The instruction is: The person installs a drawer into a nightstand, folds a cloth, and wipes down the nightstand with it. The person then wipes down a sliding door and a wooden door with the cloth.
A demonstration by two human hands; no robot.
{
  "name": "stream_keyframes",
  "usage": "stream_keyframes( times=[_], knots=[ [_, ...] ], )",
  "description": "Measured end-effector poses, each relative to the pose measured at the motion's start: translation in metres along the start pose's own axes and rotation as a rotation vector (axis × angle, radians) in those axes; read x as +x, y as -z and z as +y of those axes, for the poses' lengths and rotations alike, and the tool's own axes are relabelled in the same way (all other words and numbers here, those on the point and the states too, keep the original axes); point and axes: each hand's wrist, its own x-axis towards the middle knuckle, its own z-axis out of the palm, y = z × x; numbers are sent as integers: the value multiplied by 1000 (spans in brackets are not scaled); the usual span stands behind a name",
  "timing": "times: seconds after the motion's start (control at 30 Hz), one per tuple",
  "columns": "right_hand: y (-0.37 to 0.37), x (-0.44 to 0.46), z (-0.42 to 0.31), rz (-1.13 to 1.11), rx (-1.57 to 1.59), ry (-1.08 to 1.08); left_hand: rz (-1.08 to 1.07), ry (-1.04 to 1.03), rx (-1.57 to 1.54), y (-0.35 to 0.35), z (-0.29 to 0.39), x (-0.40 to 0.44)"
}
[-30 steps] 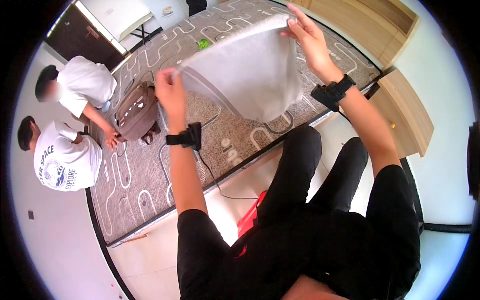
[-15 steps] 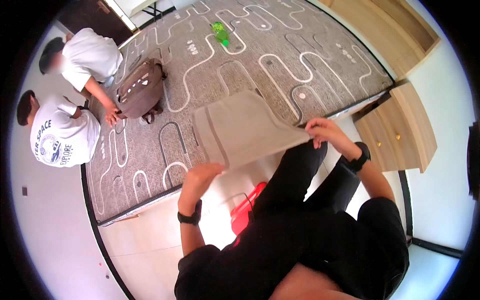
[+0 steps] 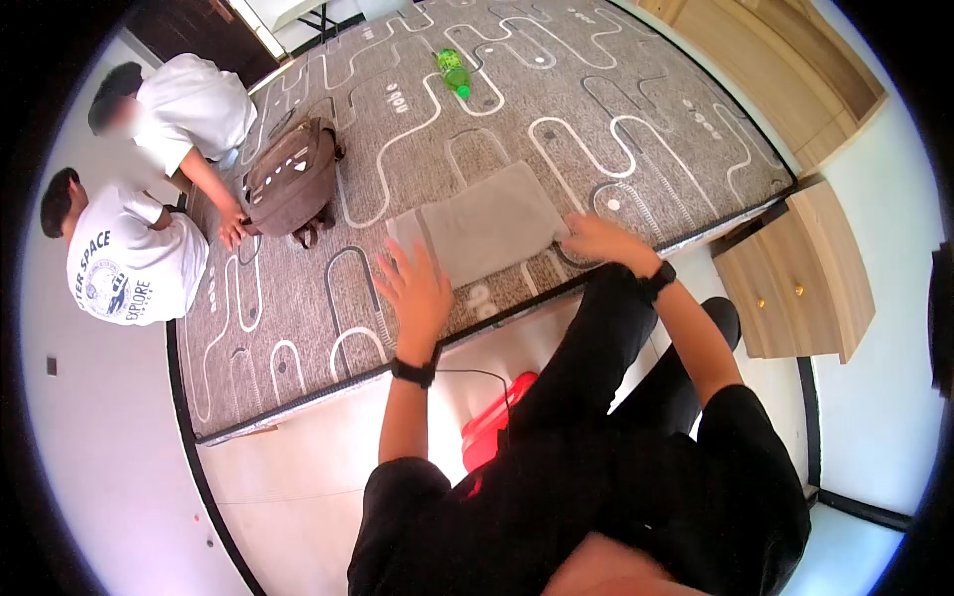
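Head camera view takes in a light grey, rectangular fabric cloth (image 3: pixel 487 223) spread on the near part of a grey-brown mattress (image 3: pixel 556 84) patterned with white and dark looping lines. It lies at a slant, its right side reaching farther away than its left, with a slightly darker stripe by the left end. A brown-grey fabric backpack (image 3: pixel 293 179) is well apart to the left, and a green plastic bottle (image 3: pixel 454 72) lies on its side at the far side.

Trouble, as I judge it, would come mostly from the cloth being loose and thin: a sideways tug at the near right corner could skew it or raise creases, and a drag toward the body could carry it over the mattress's near edge, which is close by. The thin black cable (image 3: pixel 477 372) at the left wrist might also catch if that arm swung across.

The left hand (image 3: pixel 417 288) is raised at the cloth's near left corner, fingers fanned and pointing away, its grip released; contact with the fabric beneath cannot be told. The right hand (image 3: pixel 601 238) comes in from the right with a bent elbow, palm turned down, fingertips at the near right corner. Whether its grip pinches the fabric I cannot tell.
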Motion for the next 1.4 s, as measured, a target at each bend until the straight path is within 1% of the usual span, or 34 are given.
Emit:
stream_keyframes(
  times=[0.03, 0.07, 0.1, 0.13, 0.17, 0.2, 0.23, 0.3, 0.33, 0.4, 0.43, 0.47, 0.5, 0.53, 0.57, 0.63, 0.67, 0.7, 0.73, 0.77, 0.8, 0.83, 0.87, 0.93, 1.07, 1.13, 1.17, 1.2, 1.23, 1.27, 1.3, 1.33, 1.37, 1.4],
  knots=[
    [-7, -6, 5, -100, -105, 85, -10, 0, 1, -19, -13, -2],
    [0, -8, -5, -176, -130, 16, -70, -27, -134, -37, -32, -8],
    [0, -5, -7, -185, -116, 4, -128, -54, -271, -45, -46, -13],
    [2, 1, -5, -197, -62, -15, -144, -57, -270, -45, -54, -16],
    [4, 7, -4, -208, -11, -33, 29, -50, -284, -46, -60, -18],
    [1, 15, -2, -157, -4, -58, 210, -40, -299, -46, -66, -18],
    [-1, 29, 2, -159, -7, -62, 206, -39, -304, -46, -76, -12],
    [-10, 50, 8, -319, -217, -79, -22, 61, -521, -45, -96, 2],
    [-16, 54, 9, -316, -215, -81, -31, 76, -448, -26, -86, 9],
    [-20, 66, 8, -236, -279, -125, -64, 74, -472, -21, -84, 18],
    [-21, 66, 7, -220, -287, -114, -96, 78, -501, -20, -87, 25],
    [-23, 60, 7, -133, -257, -51, -73, 71, -503, -19, -90, 28],
    [-23, 57, 10, -48, -229, 10, -46, -96, -381, -28, -96, 26],
    [-21, 57, 7, 28, -246, -3, -23, -261, -253, -30, -97, 25],
    [-19, 55, 7, 40, -249, -1, -15, -270, -249, -31, -101, 27],
    [3, 44, -19, 320, -209, 40, -238, -101, -519, -26, -105, 29],
    [19, 40, -30, 335, -243, 78, -235, -106, -513, -17, -104, 27],
    [31, 34, -37, 346, -240, 80, -194, -45, -640, 2, -99, 25],
    [44, 27, -42, 375, -292, 142, -149, 13, -766, 23, -94, 25],
    [58, 20, -46, 407, -349, 205, -139, -1, -762, 46, -90, 23],
    [72, 9, -50, 425, -356, 211, -84, -15, -909, 70, -86, 18],
    [82, -7, -55, 473, -364, 265, -27, -33, -1057, 90, -83, 15],
    [92, -19, -62, 520, -375, 320, -10, -50, -1060, 106, -82, 15],
    [109, -42, -80, 527, -391, 321, 14, -61, -1112, 126, -80, 9],
    [121, -52, -90, 536, -376, 312, 89, -107, -1061, 144, -68, 15],
    [128, -47, -88, 515, -339, 289, 231, -108, -991, 147, -68, 27],
    [135, -39, -87, 585, -337, 313, 222, -99, -990, 149, -68, 33],
    [140, -31, -86, 652, -335, 337, 287, -125, -994, 153, -67, 42],
    [146, -24, -88, 640, -332, 332, 354, -149, -999, 158, -65, 51],
    [153, -18, -91, 722, -314, 338, 349, -135, -1006, 161, -63, 57],
    [156, -16, -91, 794, -298, 341, 370, -112, -1077, 165, -58, 57],
    [153, -17, -88, 767, -300, 333, 389, -86, -1147, 164, -58, 58],
    [152, -17, -86, 745, -309, 311, 358, -140, -1348, 153, -68, 65],
    [151, -17, -85, 727, -319, 292, 327, -114, -1380, 144, -70, 67]
  ],
)
